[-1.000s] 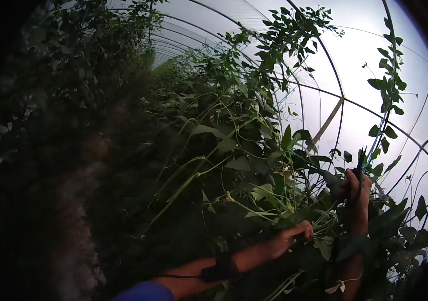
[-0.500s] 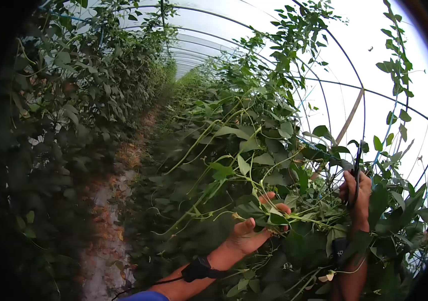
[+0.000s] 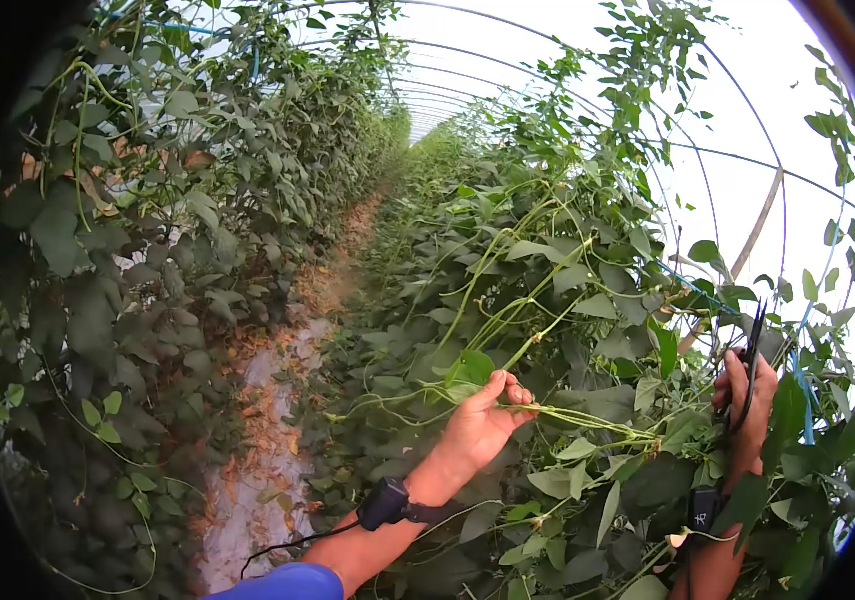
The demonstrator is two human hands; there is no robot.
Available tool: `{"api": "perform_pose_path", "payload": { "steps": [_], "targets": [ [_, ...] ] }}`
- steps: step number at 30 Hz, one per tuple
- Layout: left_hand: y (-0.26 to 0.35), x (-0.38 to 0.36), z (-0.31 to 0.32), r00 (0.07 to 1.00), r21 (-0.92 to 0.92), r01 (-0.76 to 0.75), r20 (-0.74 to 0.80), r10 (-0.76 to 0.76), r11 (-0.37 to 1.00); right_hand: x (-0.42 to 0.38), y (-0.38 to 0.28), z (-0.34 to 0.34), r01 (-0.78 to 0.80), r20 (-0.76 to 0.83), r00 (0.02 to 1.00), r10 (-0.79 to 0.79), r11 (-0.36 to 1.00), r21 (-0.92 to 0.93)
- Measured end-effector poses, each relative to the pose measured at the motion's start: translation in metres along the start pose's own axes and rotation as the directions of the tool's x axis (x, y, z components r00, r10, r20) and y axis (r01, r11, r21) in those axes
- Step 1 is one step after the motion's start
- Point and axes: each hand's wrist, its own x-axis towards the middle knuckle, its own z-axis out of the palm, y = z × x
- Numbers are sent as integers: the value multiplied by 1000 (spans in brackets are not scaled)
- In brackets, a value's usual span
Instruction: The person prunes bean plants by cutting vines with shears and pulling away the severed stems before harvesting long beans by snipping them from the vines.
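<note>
My left hand [image 3: 487, 422] is closed around a bunch of long green beans [image 3: 597, 421], thin strands running right into the foliage. Their thin ends curl out on its left, beside a broad leaf [image 3: 469, 368]. My right hand [image 3: 747, 400] holds black scissors [image 3: 753, 345] upright, blades pointing up, among the leaves at the right. Whether the blades are parted is hard to make out. More slender green pods [image 3: 487, 275] hang from the vines above my left hand.
Tall climbing plants [image 3: 247, 190] line the left side. Between the rows runs a narrow path [image 3: 267, 430] with dry leaves. Blue twine [image 3: 805, 390] and a slanting wooden pole [image 3: 757, 228] stand near my right hand. Hoops [image 3: 737, 80] arch overhead.
My left hand has gone from open fingers under the strands to a closed grip on them, shifting slightly left. The right hand still holds the scissors. The view has swung left.
</note>
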Motion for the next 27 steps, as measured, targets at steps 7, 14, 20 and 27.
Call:
{"api": "perform_pose_path", "payload": {
  "steps": [7, 14, 20, 27],
  "targets": [
    [14, -1, -17, 990, 170, 1, -140, 24, 985, -49, -44, 53, 153, 331, 922, -201, 974, 165],
    [20, 0, -17, 950, 381, -1, -289, 120, 924, -100, -20, 120, 167, 750, 660, 48, 964, -209],
    [16, -6, -16, 919, 547, -55, -300, 257, 835, -110, 9, 128, 185, 719, 690, 86, 939, -290],
    [9, -19, -17, 909, 554, -23, -336, 249, 832, -117, 2, 146, 138, 620, 784, -3, 976, -170]
  ]
}}
